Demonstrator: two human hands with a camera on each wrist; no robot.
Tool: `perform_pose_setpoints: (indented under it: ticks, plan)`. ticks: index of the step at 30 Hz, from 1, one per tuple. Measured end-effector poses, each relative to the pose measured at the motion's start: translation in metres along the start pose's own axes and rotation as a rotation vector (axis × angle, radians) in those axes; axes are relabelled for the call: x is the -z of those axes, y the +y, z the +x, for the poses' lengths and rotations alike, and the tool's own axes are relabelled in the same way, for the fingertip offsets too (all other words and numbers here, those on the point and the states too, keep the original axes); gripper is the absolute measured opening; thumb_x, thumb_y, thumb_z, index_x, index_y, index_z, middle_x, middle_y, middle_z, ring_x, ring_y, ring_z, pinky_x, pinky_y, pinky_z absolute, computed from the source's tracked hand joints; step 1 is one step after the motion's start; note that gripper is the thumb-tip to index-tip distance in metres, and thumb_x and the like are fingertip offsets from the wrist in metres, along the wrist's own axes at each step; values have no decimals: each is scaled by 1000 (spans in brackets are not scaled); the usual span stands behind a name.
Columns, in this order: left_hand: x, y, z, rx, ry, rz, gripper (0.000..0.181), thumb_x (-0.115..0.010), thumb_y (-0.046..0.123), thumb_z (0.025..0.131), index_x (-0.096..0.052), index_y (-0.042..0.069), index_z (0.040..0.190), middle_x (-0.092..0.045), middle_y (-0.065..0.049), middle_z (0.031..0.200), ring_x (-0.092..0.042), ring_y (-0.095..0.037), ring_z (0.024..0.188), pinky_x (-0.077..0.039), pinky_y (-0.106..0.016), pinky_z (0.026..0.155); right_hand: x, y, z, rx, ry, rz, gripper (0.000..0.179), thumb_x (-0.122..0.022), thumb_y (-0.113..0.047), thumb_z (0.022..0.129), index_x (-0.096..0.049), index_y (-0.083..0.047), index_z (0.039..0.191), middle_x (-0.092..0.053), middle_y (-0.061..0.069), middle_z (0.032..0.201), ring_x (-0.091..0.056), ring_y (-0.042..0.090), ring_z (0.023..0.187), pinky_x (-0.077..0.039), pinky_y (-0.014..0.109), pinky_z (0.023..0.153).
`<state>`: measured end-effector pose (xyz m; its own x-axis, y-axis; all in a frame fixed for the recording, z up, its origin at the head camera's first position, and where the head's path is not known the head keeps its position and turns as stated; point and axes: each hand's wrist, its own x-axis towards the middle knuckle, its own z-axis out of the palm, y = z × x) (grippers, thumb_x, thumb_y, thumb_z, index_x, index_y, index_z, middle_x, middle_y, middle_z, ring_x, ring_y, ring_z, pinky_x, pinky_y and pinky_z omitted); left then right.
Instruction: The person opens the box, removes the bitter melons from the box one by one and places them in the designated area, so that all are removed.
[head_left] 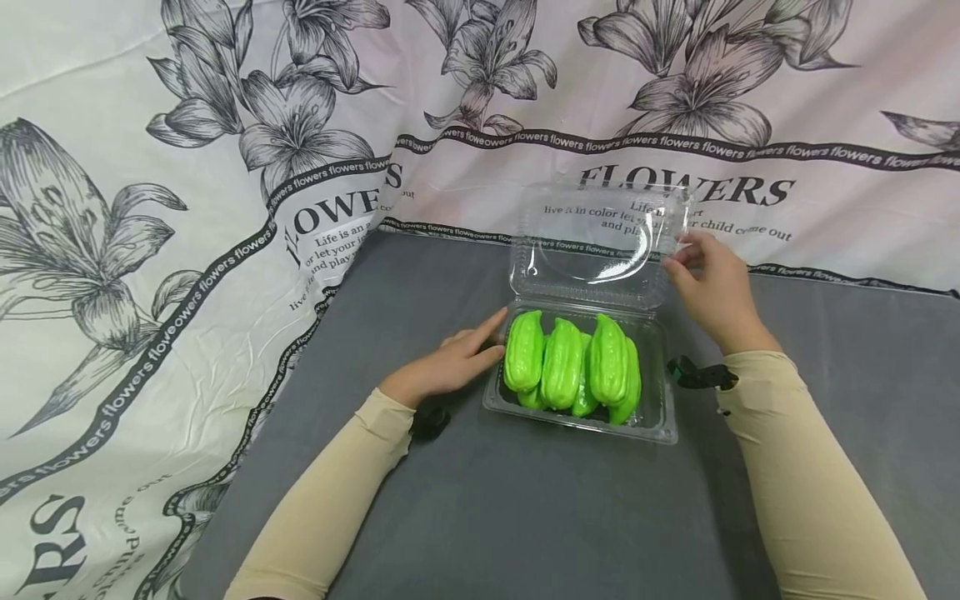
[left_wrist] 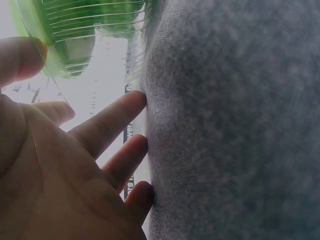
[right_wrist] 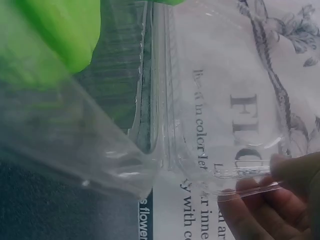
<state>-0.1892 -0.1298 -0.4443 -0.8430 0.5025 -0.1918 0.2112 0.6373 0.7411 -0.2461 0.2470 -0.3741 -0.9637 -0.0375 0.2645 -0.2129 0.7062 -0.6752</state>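
Note:
A clear plastic clamshell box (head_left: 585, 427) sits on the grey table, its hinged lid (head_left: 592, 250) raised at the back. Inside lie several bright green, ridged, glossy pieces shaped like long peppers (head_left: 562, 362), some on top of others. At the box's left side rests my left hand (head_left: 450, 360), fingers extended, with the thumb and fingertips at the rim; the left wrist view shows the thumb (left_wrist: 22, 60) against the clear wall. My right hand (head_left: 712, 287) pinches the right edge of the lid between thumb and fingers, also seen in the right wrist view.
Grey cloth covers the table (head_left: 525, 517). A white curtain (head_left: 465, 183) printed with black flowers and lettering hangs along the back and left side, close behind the raised lid. Dark straps (head_left: 701, 373) are worn at both wrists.

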Motion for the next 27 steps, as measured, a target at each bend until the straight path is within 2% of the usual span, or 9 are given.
perform_pose_setpoints:
  ticks: [5, 9, 11, 13, 16, 18, 20, 25, 27]
  plan:
    - [0, -1, -1, 7, -7, -10, 69, -39, 52, 112, -4, 37, 170, -46, -7, 162, -21, -35, 159, -13, -61, 126, -4, 5, 1, -48, -43, -25, 47, -59, -14, 108, -50, 5, 151, -63, 25, 122, -66, 43, 114, -53, 50, 90]
    - [1, -1, -1, 8, -11, -15, 69, -38, 52, 112, -4, 38, 170, -46, -7, 161, -22, -34, 158, -14, -61, 126, -5, 8, 2, -45, -73, -43, 49, -59, -13, 108, -49, 4, 153, -65, 25, 122, -69, 42, 110, -48, 26, 79]
    - [1, -1, -1, 3, -10, -14, 69, -39, 52, 112, -4, 38, 170, -47, -7, 161, -24, -34, 158, -14, -60, 126, -5, 9, 3, -33, -86, -53, 50, -59, -12, 108, -48, 5, 153, -66, 27, 122, -69, 42, 109, -44, 20, 76]
    - [1, -1, -1, -2, -10, -14, 69, -39, 52, 112, -4, 38, 170, -47, -7, 160, -24, -34, 158, -14, -60, 126, -4, 11, 4, -27, -100, -60, 51, -60, -12, 108, -47, 7, 153, -66, 27, 122, -69, 43, 109, -45, 23, 77]
    - [1, -1, 0, -14, -6, -13, 70, -40, 51, 112, -4, 37, 170, -48, -8, 160, -24, -35, 158, -13, -60, 126, -4, 13, 5, -24, -132, -68, 52, -59, -12, 108, -45, 9, 153, -66, 29, 122, -68, 44, 108, -52, 41, 85]
    - [0, -1, 0, -19, 0, -8, 70, -40, 51, 112, -5, 36, 171, -48, -8, 161, -24, -35, 158, -12, -61, 126, -4, 15, 6, -29, -163, -69, 53, -58, -14, 109, -43, 11, 154, -65, 31, 123, -68, 46, 109, -53, 52, 88]
    - [0, -2, 0, -22, 7, 0, 70, -39, 50, 112, -6, 35, 171, -48, -8, 161, -25, -36, 157, -12, -61, 126, -4, 19, 7, -32, -192, -79, 54, -57, -16, 109, -42, 13, 153, -65, 32, 123, -67, 46, 108, -54, 52, 88]
    - [1, -5, 0, -28, 2, -11, 69, -39, 50, 112, -7, 35, 171, -48, -8, 160, -25, -36, 157, -14, -61, 126, -9, 30, 10, -36, -244, -89, 55, -55, -20, 111, -43, 16, 150, -66, 34, 122, -68, 45, 104, -53, 39, 82]
    - [1, -6, 1, -33, -7, -20, 69, -40, 50, 113, -7, 34, 171, -48, -9, 160, -26, -36, 157, -15, -61, 125, -12, 32, 10, -45, -257, -80, 56, -53, -20, 111, -40, 17, 151, -65, 35, 123, -69, 46, 104, -55, 40, 81]
